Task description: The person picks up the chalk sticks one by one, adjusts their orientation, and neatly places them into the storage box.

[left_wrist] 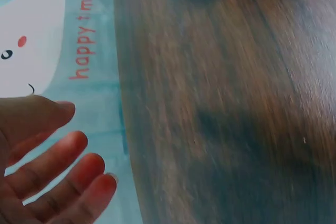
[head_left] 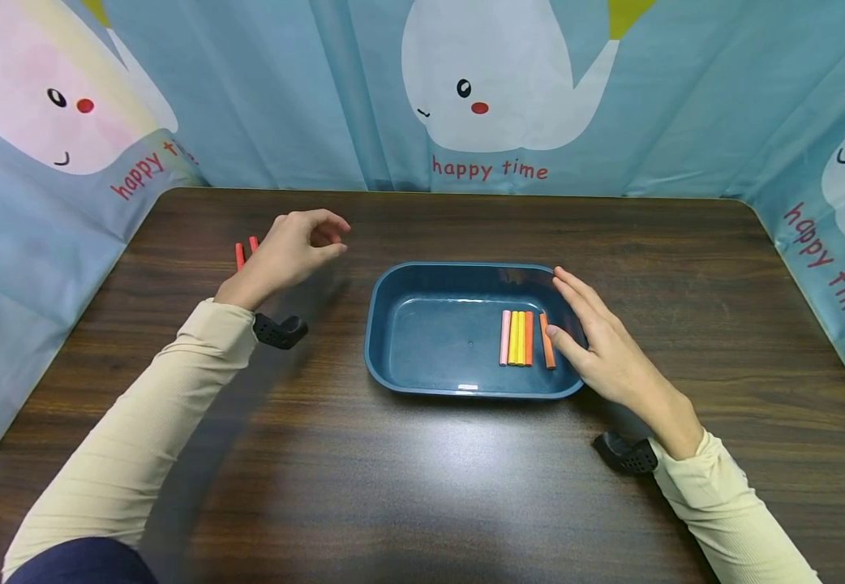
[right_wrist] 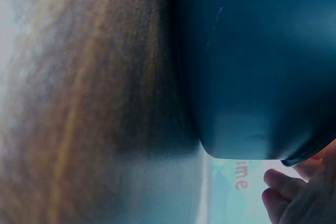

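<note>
Cream sleeves frame the near edge of a dark wood counter (head_left: 422, 487), where a person's two hands work around a blue tray (head_left: 393, 357) at its middle. Inside the tray, toward its right wall, four sticks (head_left: 516, 338) in pink, yellow and orange lie side by side, touching; a fifth, an orange stick (head_left: 547, 341), lies just right of them, slightly tilted. The right hand (head_left: 605, 349) rests over the tray's right rim, fingers straight and relaxed, its thumb tip touching that orange stick; the grip is wide and holds nothing. Well to the left of the tray, the left hand (head_left: 287, 255) hangs above the counter with fingers loosely curled, the grip narrow and empty. Just beyond that hand, two red sticks (head_left: 245, 252) lie on the counter, partly hidden by it. The wrist views are blurred and show only fingertips, the wood grain and the tray's outer wall. Behind the tray, a blue curtain (head_left: 284, 97) printed with white whales walls in the counter.
</note>
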`<state>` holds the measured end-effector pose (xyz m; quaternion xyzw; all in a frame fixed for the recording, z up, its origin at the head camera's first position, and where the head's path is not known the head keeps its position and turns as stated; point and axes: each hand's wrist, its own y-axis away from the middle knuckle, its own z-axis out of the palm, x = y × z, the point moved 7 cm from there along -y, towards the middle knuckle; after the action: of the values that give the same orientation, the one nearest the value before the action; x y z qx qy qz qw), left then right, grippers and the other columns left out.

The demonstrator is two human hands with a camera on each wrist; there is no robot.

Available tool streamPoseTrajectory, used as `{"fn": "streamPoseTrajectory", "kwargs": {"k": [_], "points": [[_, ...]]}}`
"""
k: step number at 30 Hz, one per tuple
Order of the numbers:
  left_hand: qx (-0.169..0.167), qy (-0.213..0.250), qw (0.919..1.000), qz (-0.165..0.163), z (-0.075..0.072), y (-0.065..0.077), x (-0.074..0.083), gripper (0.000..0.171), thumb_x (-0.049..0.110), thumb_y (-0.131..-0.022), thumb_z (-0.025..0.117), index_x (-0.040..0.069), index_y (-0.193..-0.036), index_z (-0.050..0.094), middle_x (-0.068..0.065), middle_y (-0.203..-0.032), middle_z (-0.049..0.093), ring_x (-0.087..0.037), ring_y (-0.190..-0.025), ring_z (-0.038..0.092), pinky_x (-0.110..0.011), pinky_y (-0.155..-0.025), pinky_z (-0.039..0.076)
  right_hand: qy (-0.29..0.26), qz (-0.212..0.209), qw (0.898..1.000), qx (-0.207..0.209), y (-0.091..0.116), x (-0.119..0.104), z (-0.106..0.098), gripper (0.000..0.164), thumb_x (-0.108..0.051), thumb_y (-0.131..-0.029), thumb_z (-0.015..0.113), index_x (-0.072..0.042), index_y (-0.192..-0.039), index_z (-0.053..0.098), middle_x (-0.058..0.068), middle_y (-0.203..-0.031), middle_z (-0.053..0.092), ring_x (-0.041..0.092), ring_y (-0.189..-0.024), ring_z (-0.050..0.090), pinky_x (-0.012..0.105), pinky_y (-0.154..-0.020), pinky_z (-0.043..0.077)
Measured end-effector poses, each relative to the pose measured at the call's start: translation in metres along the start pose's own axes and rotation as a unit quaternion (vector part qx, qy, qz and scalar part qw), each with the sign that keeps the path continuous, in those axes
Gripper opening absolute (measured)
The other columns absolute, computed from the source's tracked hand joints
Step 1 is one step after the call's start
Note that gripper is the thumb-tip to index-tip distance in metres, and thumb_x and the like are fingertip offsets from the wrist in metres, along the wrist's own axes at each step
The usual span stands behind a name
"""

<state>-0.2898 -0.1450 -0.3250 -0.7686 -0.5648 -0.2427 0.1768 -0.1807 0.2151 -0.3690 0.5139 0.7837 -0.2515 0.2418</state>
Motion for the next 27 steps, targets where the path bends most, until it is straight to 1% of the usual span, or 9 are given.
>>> {"fn": "streamPoseTrajectory", "kwargs": {"k": [3, 6, 8, 11, 14, 18, 21, 24, 27], "points": [[-0.004, -0.009, 0.9999, 0.006, 0.000, -0.002, -0.006, 0.030, 0.010, -0.095, 0.063, 0.006, -0.124, 0.064, -0.017, -0.106, 0.068, -0.029, -0.096, 0.067, -0.043, -0.085, 0.049, 0.002, -0.002, 1.000, 0.001, 0.000, 0.000, 0.000, 0.065, -0.020, -0.100, 0.056, -0.003, -0.156, 0.026, 0.011, -0.164, 0.022, 0.036, -0.149, 0.027, 0.065, -0.111, 0.029], [-0.006, -0.019, 0.9998, 0.003, -0.001, -0.003, -0.013, 0.031, 0.009, -0.095, 0.063, 0.006, -0.126, 0.062, -0.017, -0.109, 0.068, -0.030, -0.099, 0.067, -0.044, -0.087, 0.050, 0.004, -0.003, 1.000, 0.002, 0.000, 0.000, 0.000, 0.065, -0.020, -0.100, 0.056, -0.003, -0.156, 0.026, 0.011, -0.164, 0.022, 0.036, -0.149, 0.027, 0.065, -0.111, 0.029], [-0.007, -0.025, 0.9997, -0.002, -0.002, -0.003, -0.018, 0.032, 0.008, -0.095, 0.063, 0.004, -0.127, 0.061, -0.018, -0.112, 0.067, -0.031, -0.101, 0.066, -0.046, -0.088, 0.050, 0.005, -0.003, 1.000, 0.002, 0.000, 0.000, 0.000, 0.065, -0.019, -0.100, 0.056, -0.003, -0.156, 0.027, 0.011, -0.164, 0.022, 0.036, -0.149, 0.027, 0.065, -0.111, 0.030], [0.003, -0.038, 0.9991, -0.021, -0.006, -0.002, -0.026, 0.033, 0.008, -0.096, 0.062, 0.002, -0.128, 0.060, -0.020, -0.115, 0.066, -0.033, -0.103, 0.065, -0.047, -0.088, 0.050, 0.005, -0.002, 1.000, 0.002, 0.000, 0.001, 0.001, 0.065, -0.020, -0.100, 0.057, -0.003, -0.156, 0.027, 0.010, -0.165, 0.022, 0.035, -0.149, 0.027, 0.065, -0.111, 0.030], [0.016, -0.044, 0.9979, -0.046, -0.010, 0.000, -0.035, 0.034, 0.009, -0.097, 0.062, 0.000, -0.129, 0.059, -0.024, -0.115, 0.066, -0.036, -0.094, 0.067, -0.045, -0.078, 0.054, 0.006, -0.003, 1.000, 0.003, 0.000, 0.001, 0.001, 0.065, -0.020, -0.100, 0.057, -0.003, -0.155, 0.027, 0.009, -0.165, 0.022, 0.035, -0.149, 0.027, 0.065, -0.111, 0.030], [0.021, -0.051, 0.9959, -0.072, -0.013, 0.001, -0.047, 0.036, 0.012, -0.097, 0.061, 0.000, -0.131, 0.058, -0.025, -0.113, 0.065, -0.035, -0.075, 0.069, -0.037, -0.065, 0.052, 0.006, -0.003, 1.000, 0.005, 0.000, 0.001, 0.000, 0.065, -0.020, -0.099, 0.057, -0.004, -0.155, 0.028, 0.009, -0.165, 0.022, 0.034, -0.149, 0.027, 0.064, -0.111, 0.030], [0.020, -0.057, 0.9946, -0.084, -0.013, 0.001, -0.056, 0.038, 0.013, -0.097, 0.061, 0.000, -0.133, 0.057, -0.025, -0.108, 0.065, -0.033, -0.071, 0.069, -0.039, -0.071, 0.049, 0.006, 0.001, 1.000, 0.003, 0.000, 0.002, 0.001, 0.066, -0.019, -0.099, 0.058, -0.004, -0.156, 0.027, 0.009, -0.165, 0.021, 0.034, -0.149, 0.027, 0.065, -0.111, 0.030], [0.018, -0.059, 0.9938, -0.092, -0.012, -0.001, -0.064, 0.039, 0.012, -0.097, 0.061, -0.001, -0.133, 0.056, -0.026, -0.110, 0.065, -0.033, -0.074, 0.068, -0.048, -0.081, 0.049, 0.006, 0.004, 1.000, 0.001, 0.000, 0.002, 0.001, 0.067, -0.019, -0.099, 0.058, -0.004, -0.156, 0.027, 0.009, -0.165, 0.021, 0.034, -0.149, 0.027, 0.065, -0.111, 0.030], [0.008, -0.066, 0.9930, -0.098, -0.011, -0.002, -0.071, 0.040, 0.012, -0.097, 0.062, -0.002, -0.133, 0.055, -0.028, -0.114, 0.064, -0.033, -0.079, 0.069, -0.052, -0.087, 0.049, 0.005, 0.005, 1.000, 0.000, 0.000, 0.002, 0.001, 0.067, -0.018, -0.099, 0.058, -0.004, -0.156, 0.026, 0.010, -0.165, 0.021, 0.035, -0.149, 0.027, 0.066, -0.111, 0.030]]}}
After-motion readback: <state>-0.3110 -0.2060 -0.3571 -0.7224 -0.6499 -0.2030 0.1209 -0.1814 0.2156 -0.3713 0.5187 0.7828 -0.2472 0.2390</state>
